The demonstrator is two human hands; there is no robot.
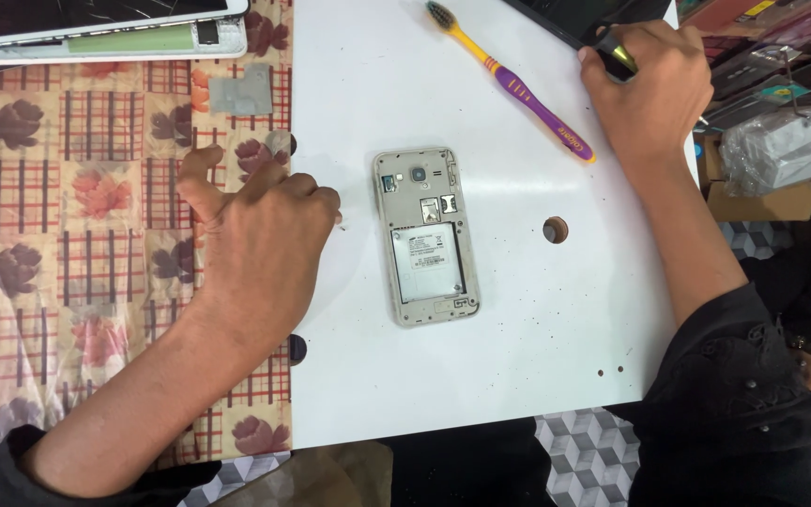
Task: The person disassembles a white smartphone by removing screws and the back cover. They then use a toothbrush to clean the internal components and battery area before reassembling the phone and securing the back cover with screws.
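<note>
Item: gold-framed phone (425, 236), back cover off, lying face down and lengthwise near the middle of a white board (481, 366); rounded corners, metal-look rim, pale rectangular battery label in its recess, camera lens near the top end. Bare white surface lies open on all sides of it, widest toward the near edge. Left hand (253, 235): palm down, fingers curled loosely, resting across the board's left edge, fingertips just left of the phone and not touching it; holds nothing visible. Right hand (651, 86): at the board's far right corner, closed around a slim tool with a dark and yellow handle (618, 52), tip hidden. Toothbrush (513, 84): yellow and purple plastic, dark bristles, lying diagonally between the phone and the right hand, apart from both. Round hole (555, 229) in the board, right of the phone. Left of the board: checked, flower-printed cloth (68, 207), with a small grey square plate (241, 91) and a white-framed tablet with cracked glass (96, 23) at the far edge.
</note>
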